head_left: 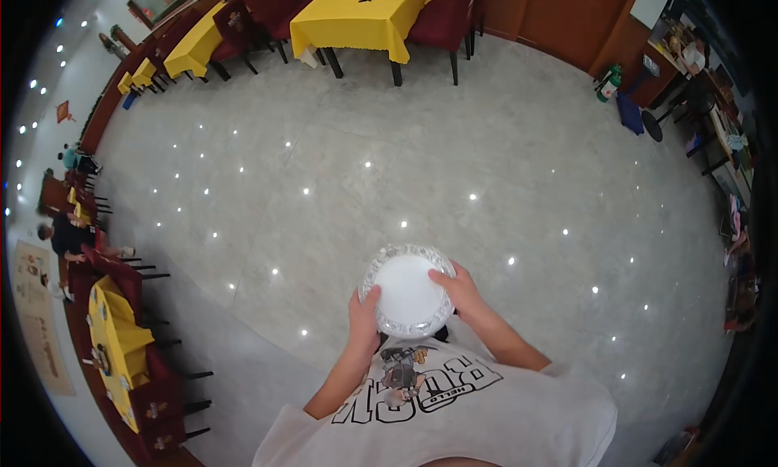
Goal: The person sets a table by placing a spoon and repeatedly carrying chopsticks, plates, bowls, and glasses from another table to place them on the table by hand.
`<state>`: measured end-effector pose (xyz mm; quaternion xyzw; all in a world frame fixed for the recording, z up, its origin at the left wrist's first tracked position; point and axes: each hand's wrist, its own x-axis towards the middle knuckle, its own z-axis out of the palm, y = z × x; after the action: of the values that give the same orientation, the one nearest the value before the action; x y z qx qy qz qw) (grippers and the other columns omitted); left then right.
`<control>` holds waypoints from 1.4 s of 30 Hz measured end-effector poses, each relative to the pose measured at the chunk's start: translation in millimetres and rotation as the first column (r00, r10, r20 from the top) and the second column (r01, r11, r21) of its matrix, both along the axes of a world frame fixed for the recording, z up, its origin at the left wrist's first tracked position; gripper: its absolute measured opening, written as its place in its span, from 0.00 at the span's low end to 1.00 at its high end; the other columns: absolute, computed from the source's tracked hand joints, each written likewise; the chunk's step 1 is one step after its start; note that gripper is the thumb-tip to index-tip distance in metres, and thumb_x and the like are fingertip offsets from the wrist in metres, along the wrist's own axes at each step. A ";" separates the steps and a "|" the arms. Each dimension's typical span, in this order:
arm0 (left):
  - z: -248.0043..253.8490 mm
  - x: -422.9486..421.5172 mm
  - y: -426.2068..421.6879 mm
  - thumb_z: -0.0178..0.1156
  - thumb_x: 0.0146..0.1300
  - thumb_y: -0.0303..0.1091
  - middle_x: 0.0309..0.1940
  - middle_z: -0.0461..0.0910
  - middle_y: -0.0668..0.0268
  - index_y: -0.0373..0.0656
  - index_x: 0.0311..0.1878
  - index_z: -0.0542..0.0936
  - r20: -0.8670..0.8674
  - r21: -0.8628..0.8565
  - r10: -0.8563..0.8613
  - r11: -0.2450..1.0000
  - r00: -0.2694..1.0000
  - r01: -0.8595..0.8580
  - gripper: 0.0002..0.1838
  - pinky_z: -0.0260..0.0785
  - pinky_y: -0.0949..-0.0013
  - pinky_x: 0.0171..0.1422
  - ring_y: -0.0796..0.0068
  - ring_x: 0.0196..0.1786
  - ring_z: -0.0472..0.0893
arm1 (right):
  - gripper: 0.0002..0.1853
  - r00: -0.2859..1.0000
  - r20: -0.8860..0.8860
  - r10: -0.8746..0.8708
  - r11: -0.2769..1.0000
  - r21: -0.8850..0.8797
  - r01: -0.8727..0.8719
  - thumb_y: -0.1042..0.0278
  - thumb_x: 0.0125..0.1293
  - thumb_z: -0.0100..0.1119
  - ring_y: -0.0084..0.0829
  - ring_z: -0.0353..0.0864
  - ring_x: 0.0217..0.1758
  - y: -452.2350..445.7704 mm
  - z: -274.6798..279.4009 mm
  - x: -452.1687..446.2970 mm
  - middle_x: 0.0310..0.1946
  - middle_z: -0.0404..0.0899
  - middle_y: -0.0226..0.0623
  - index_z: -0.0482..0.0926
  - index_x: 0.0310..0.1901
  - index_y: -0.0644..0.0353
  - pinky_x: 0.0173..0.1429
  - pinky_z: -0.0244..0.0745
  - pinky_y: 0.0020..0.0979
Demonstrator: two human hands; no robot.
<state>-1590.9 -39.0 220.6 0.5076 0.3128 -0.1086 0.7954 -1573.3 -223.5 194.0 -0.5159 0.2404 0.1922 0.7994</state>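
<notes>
A round white plate (408,294) with a silver-patterned rim is held in front of my shirt, its face turned up. Several layers may be stacked under it, but I cannot tell. My left hand (364,314) grips the left side, thumb over the rim. On the right side, my right hand (460,290) closes on the same plate, its thumb reaching onto the white middle. The fingers of both hands are mostly hidden beneath. Nothing lies on the plate's visible surface.
Grey shiny floor (389,151) stretches ahead. A yellow-clothed table (369,17) with maroon chairs (442,21) stands at the back. Another yellow-clothed table (117,337) is at left, near a seated person (69,236). A green cylinder (608,84) and cluttered counter (733,134) are at right.
</notes>
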 end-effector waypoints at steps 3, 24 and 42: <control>3.8 68.3 9.3 0.52 0.64 0.32 0.49 0.75 0.53 0.33 0.57 0.66 0.114 0.054 0.039 0.997 0.993 -0.046 0.20 0.73 0.63 0.52 0.64 0.49 0.77 | 0.24 0.976 0.189 0.110 0.993 0.010 -0.114 0.67 0.61 0.59 0.26 0.78 0.45 6.1 26.7 87.9 0.45 0.77 0.41 0.68 0.56 0.68 0.49 0.74 0.28; 7.2 563.1 128.8 0.54 0.64 0.32 0.50 0.75 0.54 0.31 0.57 0.66 0.105 -0.121 0.065 0.991 0.992 -0.052 0.21 0.71 0.65 0.54 0.64 0.51 0.77 | 0.24 0.976 0.173 0.130 0.988 -0.108 -0.112 0.67 0.60 0.60 0.28 0.77 0.46 127.6 35.0 581.3 0.46 0.77 0.42 0.67 0.56 0.69 0.50 0.73 0.28; -2.4 986.6 157.2 0.52 0.65 0.33 0.49 0.75 0.53 0.30 0.57 0.66 0.070 0.075 -0.018 0.997 0.997 0.013 0.21 0.72 0.65 0.52 0.64 0.49 0.78 | 0.23 0.994 0.016 0.111 0.993 0.044 -0.111 0.68 0.59 0.60 0.27 0.78 0.46 147.7 3.2 999.2 0.44 0.78 0.39 0.69 0.55 0.66 0.51 0.72 0.28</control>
<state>-604.3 118.2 218.1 0.5429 0.2844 -0.0852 0.7856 -574.0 -75.8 197.2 -0.5120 0.2015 0.2382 0.8004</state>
